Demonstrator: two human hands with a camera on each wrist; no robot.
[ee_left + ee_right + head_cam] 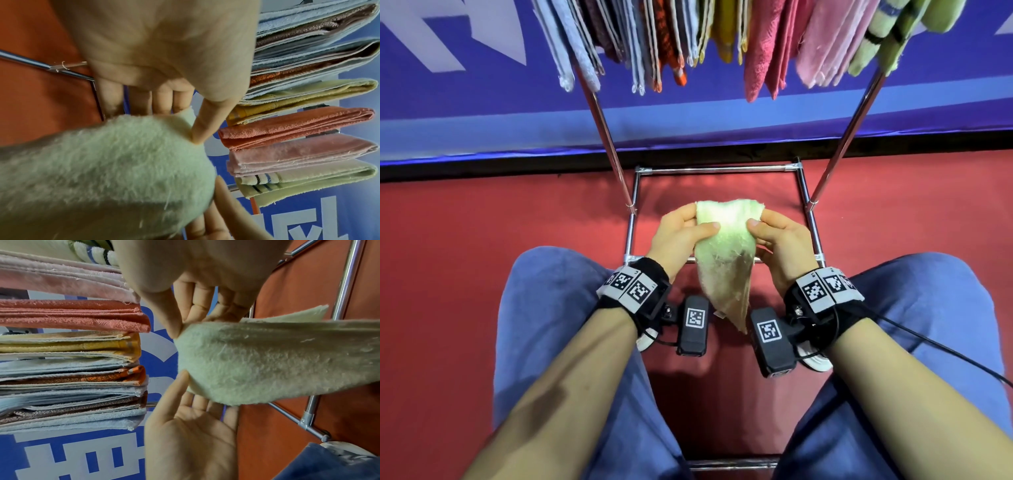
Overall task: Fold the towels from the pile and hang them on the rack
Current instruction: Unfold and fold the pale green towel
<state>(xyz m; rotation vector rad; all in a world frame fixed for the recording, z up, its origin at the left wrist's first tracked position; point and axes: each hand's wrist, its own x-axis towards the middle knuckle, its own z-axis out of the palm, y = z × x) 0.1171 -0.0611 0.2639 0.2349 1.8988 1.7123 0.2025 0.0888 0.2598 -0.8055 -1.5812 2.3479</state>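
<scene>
Both my hands pinch a soft pale-green towel point(722, 246).
Left hand point(678, 236) at nine o'clock, right hand point(779, 240) at three; fingers clamp top corners; light, limp cloth.

Place: a staged recording set, not a lived-in room.
Floor: red carpet point(465, 274) all over.
Backdrop: blue banner point(482, 113) with large pale lettering, at 12 o'clock.
Furniture: chrome rack point(717, 169) holding folded towels point(760, 44).
Gear: tagged camera bands point(631, 287) on both wrists.
</scene>
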